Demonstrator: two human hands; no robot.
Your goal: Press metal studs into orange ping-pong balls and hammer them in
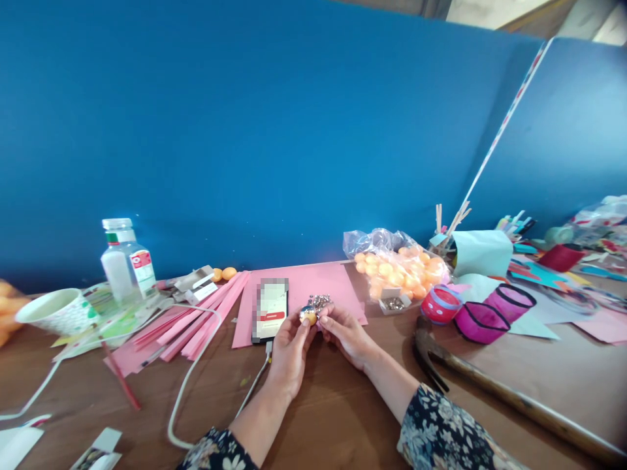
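Pinching the small orange ball (pixel 308 317) between thumb and fingertips, my left hand (pixel 290 352) holds it just above the pink paper (pixel 337 284), right beside the phone (pixel 270 308). On my feed the right hand (pixel 349 334) closes its fingertips on the ball's right side. Silver pins (pixel 321 302) lie heaped just behind.

— In the grip?
— One small orange ball (pixel 308 316), half studded in silver, pinched by left hand (pixel 289 352) and right hand (pixel 345 333) over pink paper (pixel 337 282).
— Nearby?
— Just left, phone (pixel 270 308); just beyond, stud pile (pixel 321 301); farther right, bag of orange balls (pixel 396 261); near right, hammer (pixel 490 380).
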